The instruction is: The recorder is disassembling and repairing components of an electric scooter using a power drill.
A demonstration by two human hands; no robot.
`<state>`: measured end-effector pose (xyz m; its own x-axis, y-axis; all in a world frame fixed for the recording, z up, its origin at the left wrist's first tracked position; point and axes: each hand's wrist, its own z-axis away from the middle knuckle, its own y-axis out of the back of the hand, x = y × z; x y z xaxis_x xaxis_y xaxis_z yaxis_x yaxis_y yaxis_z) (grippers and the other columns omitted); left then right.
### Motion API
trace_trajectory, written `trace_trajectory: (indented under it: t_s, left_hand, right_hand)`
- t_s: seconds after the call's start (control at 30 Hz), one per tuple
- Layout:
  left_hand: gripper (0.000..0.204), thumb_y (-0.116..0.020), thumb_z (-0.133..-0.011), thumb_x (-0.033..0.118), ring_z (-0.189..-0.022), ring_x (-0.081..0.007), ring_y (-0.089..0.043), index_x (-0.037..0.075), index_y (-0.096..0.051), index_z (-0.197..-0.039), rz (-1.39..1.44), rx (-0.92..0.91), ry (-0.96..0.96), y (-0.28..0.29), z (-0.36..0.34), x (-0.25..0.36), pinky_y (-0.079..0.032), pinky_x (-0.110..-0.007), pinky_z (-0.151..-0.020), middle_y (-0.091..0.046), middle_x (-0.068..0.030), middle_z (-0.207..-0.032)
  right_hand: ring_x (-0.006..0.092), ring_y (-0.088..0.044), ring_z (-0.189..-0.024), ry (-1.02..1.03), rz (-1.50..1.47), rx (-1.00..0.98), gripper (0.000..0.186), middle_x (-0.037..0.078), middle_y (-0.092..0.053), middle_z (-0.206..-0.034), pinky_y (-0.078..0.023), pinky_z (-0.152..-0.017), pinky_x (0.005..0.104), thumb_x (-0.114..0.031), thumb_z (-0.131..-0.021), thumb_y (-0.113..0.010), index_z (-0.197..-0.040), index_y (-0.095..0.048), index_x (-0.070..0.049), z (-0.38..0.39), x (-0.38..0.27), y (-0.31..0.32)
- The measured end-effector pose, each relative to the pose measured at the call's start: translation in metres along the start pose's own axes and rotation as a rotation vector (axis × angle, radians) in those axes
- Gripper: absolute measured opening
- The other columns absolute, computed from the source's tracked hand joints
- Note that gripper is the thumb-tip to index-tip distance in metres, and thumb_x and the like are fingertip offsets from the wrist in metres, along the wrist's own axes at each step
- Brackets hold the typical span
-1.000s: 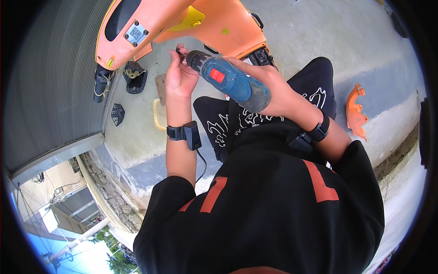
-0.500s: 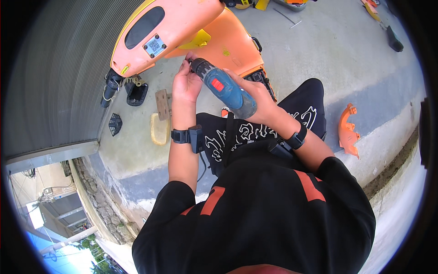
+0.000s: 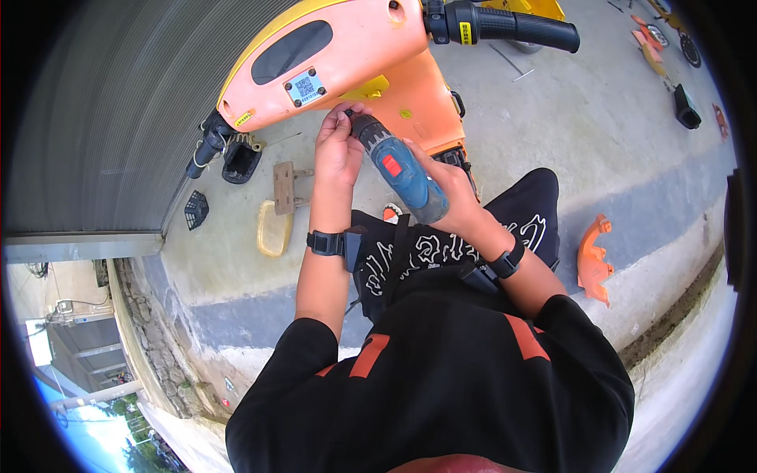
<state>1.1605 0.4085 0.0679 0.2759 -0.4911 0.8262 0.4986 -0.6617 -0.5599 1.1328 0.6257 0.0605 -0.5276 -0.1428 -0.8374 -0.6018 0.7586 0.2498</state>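
A blue power drill [image 3: 410, 177] with a red switch and a black chuck is gripped in my right hand [image 3: 456, 188]. Its nose points up and to the left, below the orange handlebar cover [image 3: 347, 59] of a scooter. At the chuck's tip my left hand [image 3: 337, 148] is closed in a pinch; a small dark piece shows between its fingers, too small to name. Behind the drill stands the scooter's orange front panel [image 3: 422, 102]. A black handlebar grip [image 3: 544, 33] sticks out at the cover's right end.
On the ground at left are a yellowish pad [image 3: 274, 229], a brown plate [image 3: 284, 188], a black mesh piece [image 3: 196, 210] and a black box-like part [image 3: 241, 162]. An orange broken panel [image 3: 594, 260] lies at right. A ribbed metal shutter [image 3: 118, 134] rises at left.
The view has shifted, bringing the right handlebar grip into sight. Both hands and the drill sit slightly lower and further right in the picture. My right hand still holds the drill.
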Motion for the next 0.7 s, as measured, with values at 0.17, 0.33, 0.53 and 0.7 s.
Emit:
trace_trajectory:
  t_s: [0.17, 0.33, 0.53, 0.7]
  left_hand:
    - [0.02, -0.04, -0.1, 0.007, -0.101, -0.0245, -0.061, 0.002, -0.054, -0.114, 0.029, 0.028, 0.003, -0.005, -0.003, -0.005, -0.051, -0.036, -0.089, -0.062, -0.0122, -0.105]
    - [0.019, -0.04, -0.101, 0.008, -0.099, -0.0239, -0.062, 0.001, -0.054, -0.111, 0.044, 0.048, -0.03, -0.005, 0.001, -0.007, -0.051, -0.036, -0.087, -0.062, -0.0119, -0.103]
    - [0.018, -0.042, -0.1, 0.01, -0.095, -0.0236, -0.064, 0.001, -0.055, -0.11, -0.057, 0.078, -0.226, -0.017, 0.004, -0.007, -0.052, -0.034, -0.084, -0.064, -0.0138, -0.102]
    - [0.016, -0.045, -0.099, 0.007, -0.093, -0.0228, -0.065, -0.002, -0.056, -0.105, -0.213, 0.09, -0.419, -0.023, 0.007, -0.005, -0.053, -0.032, -0.082, -0.065, -0.0143, -0.1]
  right_hand:
    - [0.0366, -0.066, -0.084, 0.029, 0.04, 0.01, 0.084, 0.022, -0.066, -0.096, -0.053, -0.075, 0.0389, -0.018, -0.067, -0.077, -0.14, -0.039, -0.003, -0.001, -0.003, -0.003]
    - [0.038, -0.066, -0.085, -0.019, -0.012, 0.027, 0.083, 0.024, -0.065, -0.097, -0.052, -0.076, 0.0377, -0.013, -0.067, -0.076, -0.141, -0.039, -0.002, 0.002, -0.005, -0.013]
    - [0.0337, -0.068, -0.084, -0.027, -0.062, 0.044, 0.083, 0.022, -0.066, -0.095, -0.052, -0.076, 0.0331, -0.003, -0.068, -0.071, -0.142, -0.035, 0.0, 0.002, -0.015, -0.021]
    - [0.0181, -0.067, -0.077, -0.187, -0.135, 0.069, 0.068, 0.014, -0.067, -0.091, -0.051, -0.074, 0.0283, 0.001, -0.071, -0.068, -0.135, -0.045, 0.0, 0.0, -0.03, -0.027]
